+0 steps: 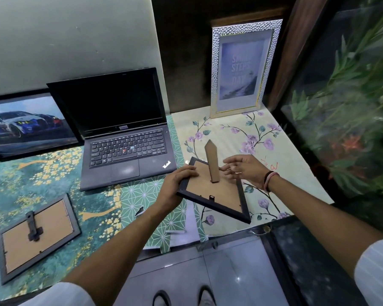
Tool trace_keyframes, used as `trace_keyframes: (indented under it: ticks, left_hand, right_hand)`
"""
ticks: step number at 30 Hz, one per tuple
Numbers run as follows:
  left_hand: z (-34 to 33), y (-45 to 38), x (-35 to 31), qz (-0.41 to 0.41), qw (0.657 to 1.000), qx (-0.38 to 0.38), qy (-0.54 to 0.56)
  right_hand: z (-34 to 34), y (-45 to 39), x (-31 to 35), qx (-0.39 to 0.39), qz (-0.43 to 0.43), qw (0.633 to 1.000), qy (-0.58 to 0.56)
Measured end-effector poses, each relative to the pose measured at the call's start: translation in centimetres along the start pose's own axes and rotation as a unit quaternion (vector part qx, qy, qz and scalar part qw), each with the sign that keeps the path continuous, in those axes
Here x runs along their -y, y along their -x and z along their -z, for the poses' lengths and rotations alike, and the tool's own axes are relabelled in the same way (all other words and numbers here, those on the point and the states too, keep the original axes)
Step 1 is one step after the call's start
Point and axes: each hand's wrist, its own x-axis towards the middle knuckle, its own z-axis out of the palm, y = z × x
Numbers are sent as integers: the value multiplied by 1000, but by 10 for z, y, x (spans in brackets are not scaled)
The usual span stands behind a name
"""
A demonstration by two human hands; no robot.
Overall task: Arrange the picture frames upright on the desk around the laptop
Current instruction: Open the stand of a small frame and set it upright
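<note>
- Meanwhile, a dark frame (215,191) is held back-up above the worktop's (230,133) near right, gripped at its left edge by the left hand (175,184).
- Its cardboard stand (212,162) is raised, pointing far; the right hand (245,170), fingers (228,161) spread open, is nearest, just right of it.

Leafy plants (349,89) stand right; glossy tiled floor (230,272) below.
</note>
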Motion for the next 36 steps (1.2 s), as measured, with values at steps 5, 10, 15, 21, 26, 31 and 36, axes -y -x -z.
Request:
trace_keyframes:
  ticks: [5,10,15,21,26,31,36]
  left_hand:
    - [-1,-15,-13,55,997,-3,53]
    - [1,-33,-17,141,983,50,109]
    - [0,-46,-18,216,963,50,150]
    - [-2,-83,-36,205,958,14,200]
    - [-13,-101,-34,233,954,-22,186]
    - [-19,-93,-29,256,953,-30,162]
    - [-15,-85,-25,244,960,-6,138]
  right_hand:
    - [32,11,-27,-42,25,951,306]
    - [39,26,-46,-61,78,934,343]
    - [32,23,-47,-130,127,936,303]
    - [40,12,-41,-212,129,934,257]
    - [57,-8,-63,-201,87,954,205]
    - [37,8,-55,-182,49,967,168]
    - [31,14,-57,-157,32,971,176]
